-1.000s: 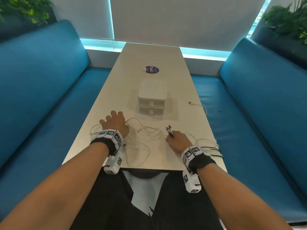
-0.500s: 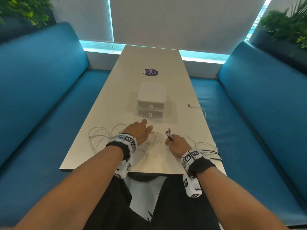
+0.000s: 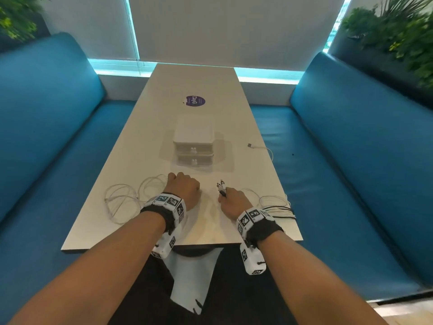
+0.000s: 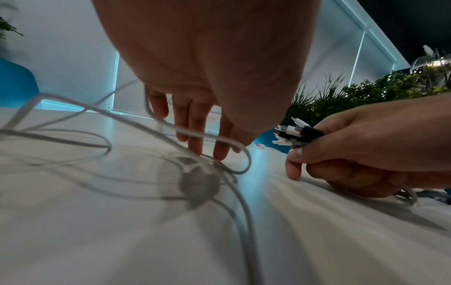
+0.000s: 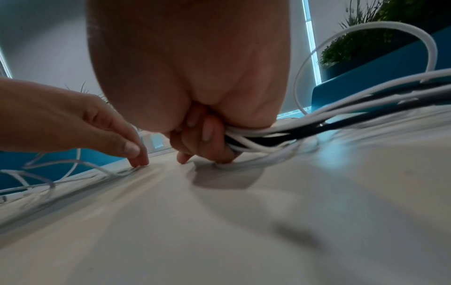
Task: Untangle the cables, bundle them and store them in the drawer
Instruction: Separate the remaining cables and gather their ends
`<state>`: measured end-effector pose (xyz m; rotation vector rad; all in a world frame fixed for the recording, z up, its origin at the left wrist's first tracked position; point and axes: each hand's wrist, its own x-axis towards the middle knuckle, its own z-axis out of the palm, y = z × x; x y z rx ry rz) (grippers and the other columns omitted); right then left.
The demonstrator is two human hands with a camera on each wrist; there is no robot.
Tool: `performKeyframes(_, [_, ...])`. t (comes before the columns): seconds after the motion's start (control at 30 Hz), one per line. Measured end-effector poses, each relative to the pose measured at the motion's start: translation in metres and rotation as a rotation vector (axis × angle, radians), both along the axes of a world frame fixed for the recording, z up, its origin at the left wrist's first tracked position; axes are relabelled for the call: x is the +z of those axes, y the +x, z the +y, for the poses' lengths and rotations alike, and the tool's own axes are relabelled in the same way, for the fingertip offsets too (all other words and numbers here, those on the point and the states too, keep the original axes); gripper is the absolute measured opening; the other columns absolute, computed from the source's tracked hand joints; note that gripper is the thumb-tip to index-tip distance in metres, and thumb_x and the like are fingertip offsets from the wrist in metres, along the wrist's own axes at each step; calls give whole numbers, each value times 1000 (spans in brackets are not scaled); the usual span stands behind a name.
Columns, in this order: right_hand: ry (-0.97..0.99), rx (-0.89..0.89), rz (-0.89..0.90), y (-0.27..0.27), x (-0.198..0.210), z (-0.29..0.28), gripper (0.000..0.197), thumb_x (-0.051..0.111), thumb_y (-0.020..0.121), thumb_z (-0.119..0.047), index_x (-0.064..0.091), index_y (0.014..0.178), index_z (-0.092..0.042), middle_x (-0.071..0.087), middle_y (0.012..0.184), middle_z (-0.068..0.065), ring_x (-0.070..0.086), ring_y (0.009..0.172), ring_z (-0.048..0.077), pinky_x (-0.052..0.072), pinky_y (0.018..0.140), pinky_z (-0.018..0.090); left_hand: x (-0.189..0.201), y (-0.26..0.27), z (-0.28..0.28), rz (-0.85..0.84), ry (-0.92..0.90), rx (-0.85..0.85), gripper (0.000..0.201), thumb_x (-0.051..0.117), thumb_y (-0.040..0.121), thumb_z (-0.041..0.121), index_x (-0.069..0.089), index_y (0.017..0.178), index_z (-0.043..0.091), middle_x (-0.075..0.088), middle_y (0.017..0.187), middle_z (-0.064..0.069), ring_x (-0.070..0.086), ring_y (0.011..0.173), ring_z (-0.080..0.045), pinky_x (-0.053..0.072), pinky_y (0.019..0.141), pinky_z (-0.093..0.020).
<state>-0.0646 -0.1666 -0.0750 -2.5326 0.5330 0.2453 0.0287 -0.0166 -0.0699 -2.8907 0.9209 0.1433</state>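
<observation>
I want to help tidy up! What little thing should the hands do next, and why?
Probably the left hand should pinch the loose white cable under its fingertips and bring that end to the plug ends the right hand grips. The drawers are closed.

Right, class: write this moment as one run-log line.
stage: gathering cables | right hand: grips bundle of cable ends | left hand: fingertips on loose white cable | drawer unit: both drawers closed
</observation>
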Motion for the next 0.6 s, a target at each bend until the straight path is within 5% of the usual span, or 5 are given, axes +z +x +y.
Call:
performKeyframes(0.07, [-3,-8,-2,0,0,0,33,42,101,-28,57,117,-3,64,114,18,61,105,35,47,85,38,1,-4,0,-1,4,-1,27,47,97,42,68,97,26,63,101,0,51,105,-26,30,96,-45])
performKeyframes(0.17, [-7,-9,-2,0,1,-1,34,43,101,-28,57,116,-1,64,114,19,61,104,35,49,85,39,-1,-7,-3,38,-15,-26,11,53,94,22,63,92,22,63,100,-1,58,94,-26,31,100,-45])
performKeyframes(0.37, [-10,-17,9,-1,0,2,36,43,101,-29,56,120,-1,62,118,19,61,107,35,47,85,37,-5,-17,-15,138,-125,18,29,48,91,1,44,120,6,60,111,-14,57,103,-36,38,93,-41])
performKeyframes(0.6, [124,-105,-57,1,7,-2,37,41,101,-29,63,113,-2,67,113,19,61,106,36,47,85,35,-8,-19,-21,273,-293,21,26,44,95,2,56,118,9,51,118,-15,54,103,-33,46,90,-42])
